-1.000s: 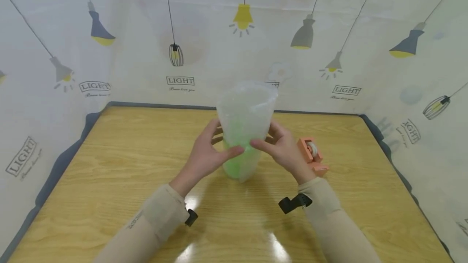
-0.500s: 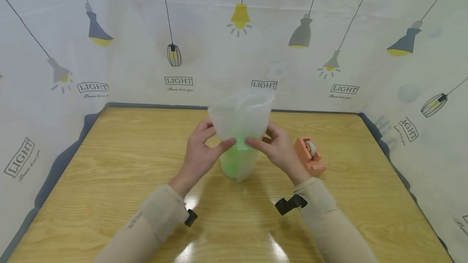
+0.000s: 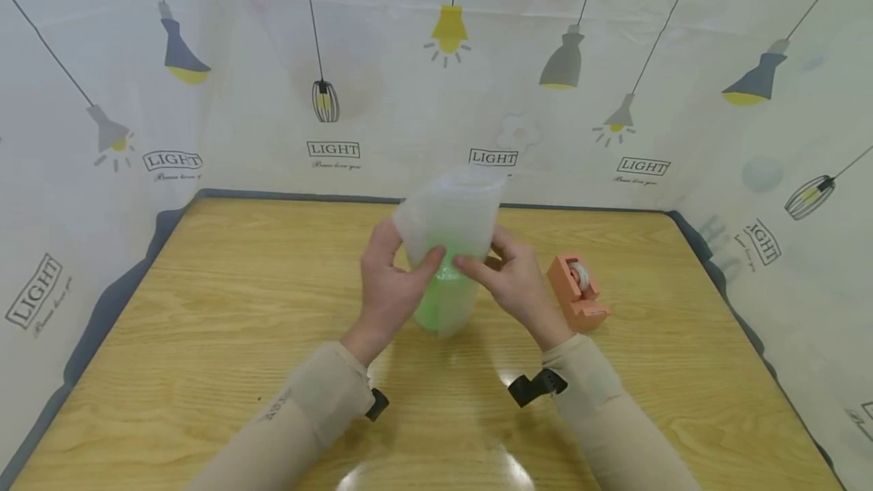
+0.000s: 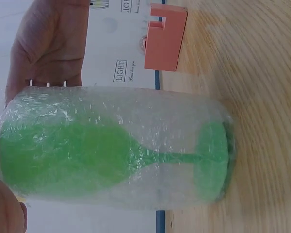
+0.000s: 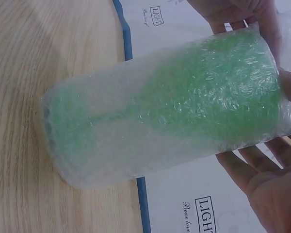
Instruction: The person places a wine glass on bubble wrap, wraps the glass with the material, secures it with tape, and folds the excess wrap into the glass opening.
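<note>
A green wine glass [image 4: 63, 155] stands upright on the table, rolled in clear bubble wrap [image 3: 453, 207]. Its bowl, stem and foot show through the layers in both wrist views. Loose wrap rises above the bowl like a sleeve, its left side slanting inward. My left hand [image 3: 392, 279] grips the wrapped bowl from the left, fingers behind and thumb in front. From the other side my right hand [image 3: 521, 283] grips it at about the same height. The two thumb tips nearly meet at the front, and the fingers behind are partly hidden by the wrap.
A coral tape dispenser [image 3: 576, 290] with a roll of tape sits just right of my right hand. Wood-grained tabletop [image 3: 239, 286] spreads around. A white backdrop [image 3: 382, 44] printed with lamps closes off the back and both sides.
The loose wrap at the top has sunk and its upper left edge has folded inward. My left hand has shifted right and its thumb up. The wrapped wine glass has moved slightly left.
</note>
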Demonstrator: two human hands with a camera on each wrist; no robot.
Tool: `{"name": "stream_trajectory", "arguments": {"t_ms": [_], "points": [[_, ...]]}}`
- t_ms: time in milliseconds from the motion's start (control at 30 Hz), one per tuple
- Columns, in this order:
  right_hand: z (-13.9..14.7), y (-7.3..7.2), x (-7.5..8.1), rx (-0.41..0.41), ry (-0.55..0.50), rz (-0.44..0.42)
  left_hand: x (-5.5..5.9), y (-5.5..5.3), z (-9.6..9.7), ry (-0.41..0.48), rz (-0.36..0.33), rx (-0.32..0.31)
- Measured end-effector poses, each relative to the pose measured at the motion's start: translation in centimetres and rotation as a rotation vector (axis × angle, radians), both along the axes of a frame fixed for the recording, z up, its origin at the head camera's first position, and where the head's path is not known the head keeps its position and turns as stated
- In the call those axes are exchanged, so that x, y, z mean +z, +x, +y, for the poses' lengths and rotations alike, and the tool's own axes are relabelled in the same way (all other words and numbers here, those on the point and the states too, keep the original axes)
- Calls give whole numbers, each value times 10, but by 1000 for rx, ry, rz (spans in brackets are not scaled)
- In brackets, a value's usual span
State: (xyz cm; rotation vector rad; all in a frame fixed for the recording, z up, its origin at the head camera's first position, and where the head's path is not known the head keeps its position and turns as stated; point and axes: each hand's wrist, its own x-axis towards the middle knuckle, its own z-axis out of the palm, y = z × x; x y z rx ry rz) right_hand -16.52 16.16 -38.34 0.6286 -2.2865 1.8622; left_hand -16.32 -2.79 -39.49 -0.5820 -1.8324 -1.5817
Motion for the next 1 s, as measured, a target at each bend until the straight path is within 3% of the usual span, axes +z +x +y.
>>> {"name": "stream_trajectory", "arguments": {"t_ms": [167, 367, 467, 600, 733, 800, 1000], "points": [[0, 1, -6, -16, -5, 96, -1, 0, 7, 12, 5, 29], [-2, 4, -13, -141, 93, 312, 1, 0, 13, 13, -2, 53], [-3, 5, -14, -179, 116, 385, 3, 1, 11, -32, -1, 85], [-4, 5, -13, -185, 124, 393, 4, 5, 1, -129, 19, 88], [-6, 4, -12, -168, 106, 390, 5, 10, -15, -193, 37, -13], [-7, 4, -11, -156, 101, 394, 6, 11, -23, -203, 42, -54], [-10, 5, -11, -136, 100, 368, 7, 5, -33, -178, 36, -96]]}}
